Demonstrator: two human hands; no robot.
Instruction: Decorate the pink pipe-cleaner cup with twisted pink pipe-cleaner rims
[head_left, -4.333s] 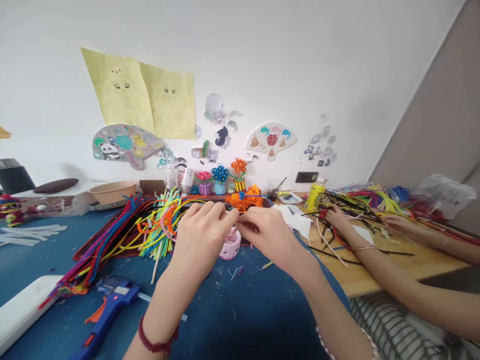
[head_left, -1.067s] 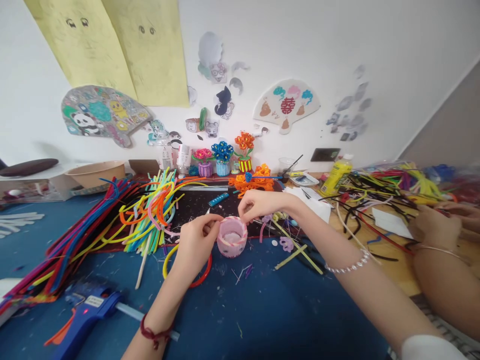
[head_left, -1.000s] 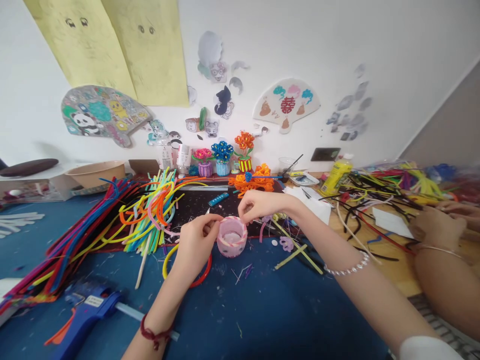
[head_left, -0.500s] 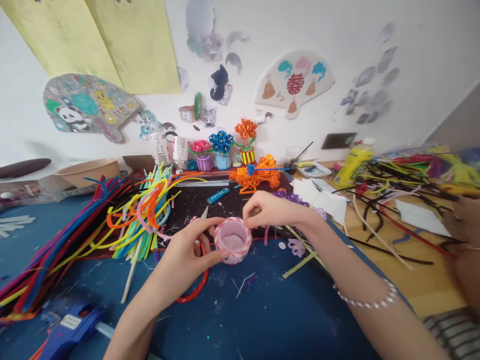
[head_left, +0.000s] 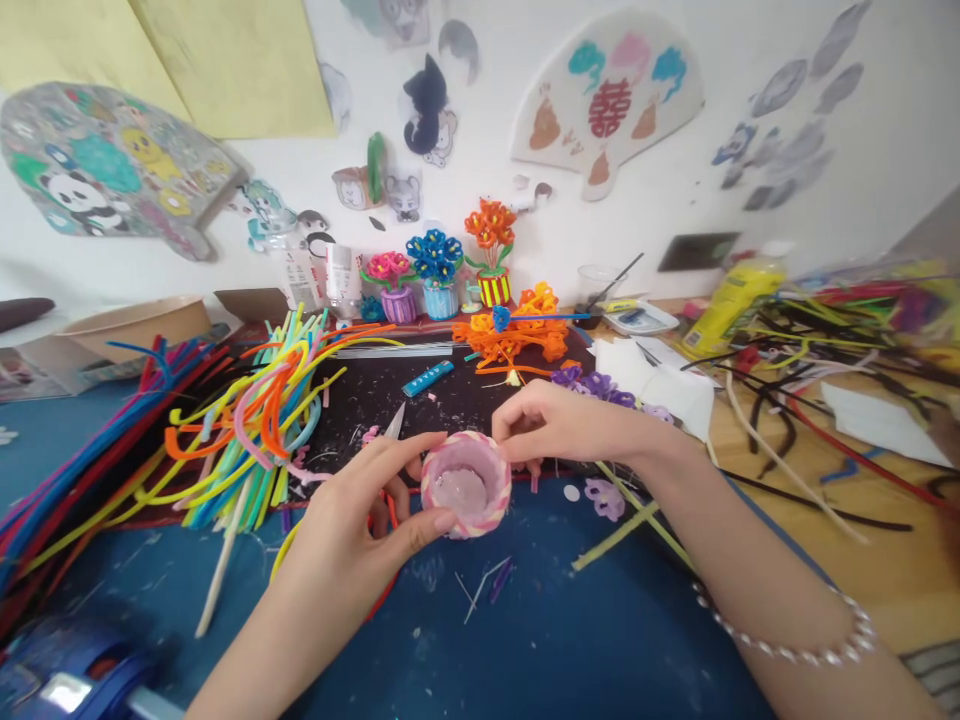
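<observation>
A small round pot point(head_left: 491, 512) with a pink-and-white twisted rim and a pale pink inside is held over the blue table, its opening facing up and toward me. My left hand point(head_left: 375, 505) grips its left side, thumb at the front of the rim and fingers behind. At the right edge of the rim, my right hand point(head_left: 544, 425) is closed in a pinch; its fingertips are partly hidden. Scissors lie under my left hand, with a blade point(head_left: 395, 420) and part of a red handle point(head_left: 384, 598) showing.
Bundles of coloured pipe cleaners point(head_left: 247, 420) lie at left, above a blue glue gun point(head_left: 82, 670). Orange pipe-cleaner flowers point(head_left: 517, 335) and a teal strip point(head_left: 428, 378) lie beyond my hands. Finished flower pots point(head_left: 440, 300) stand by the wall. A yellow bottle point(head_left: 731, 300) stands at right.
The view has come closer and tipped down. The pot looks larger, and more of its inside shows. Both hands stay at its rim.
</observation>
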